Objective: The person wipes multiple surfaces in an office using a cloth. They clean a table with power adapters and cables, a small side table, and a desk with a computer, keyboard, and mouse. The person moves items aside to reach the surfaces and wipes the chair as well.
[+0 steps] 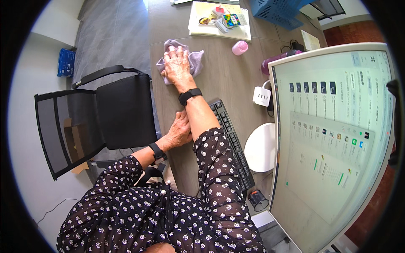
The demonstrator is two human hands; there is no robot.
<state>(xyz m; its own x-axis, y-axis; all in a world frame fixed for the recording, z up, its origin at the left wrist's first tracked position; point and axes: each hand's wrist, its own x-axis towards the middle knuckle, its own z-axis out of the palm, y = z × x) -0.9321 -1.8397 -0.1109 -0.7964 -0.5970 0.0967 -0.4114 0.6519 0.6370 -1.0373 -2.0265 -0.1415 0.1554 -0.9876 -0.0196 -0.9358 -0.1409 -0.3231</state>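
My right hand (177, 67) lies palm down on a crumpled light purple cloth (196, 61), near the long edge of the grey wood-look desk (218, 68). Folds of the cloth show around the fingers and past the wrist side. My left hand (179, 132) rests on the desk edge behind it, holding nothing I can see. Part of that hand is hidden under my right forearm. A black computer keyboard (232, 142) runs alongside and partly beneath my right sleeve. Each wrist wears a black band.
A monitor (329, 136) fills the right side, with a white round object (261, 147), a white power strip (262, 96) and a mesh pen cup (258, 200) before it. A pink cup (239, 48), notebooks (202, 30) and a blue basket (275, 12) stand farther up. An office chair (125, 110) is left.
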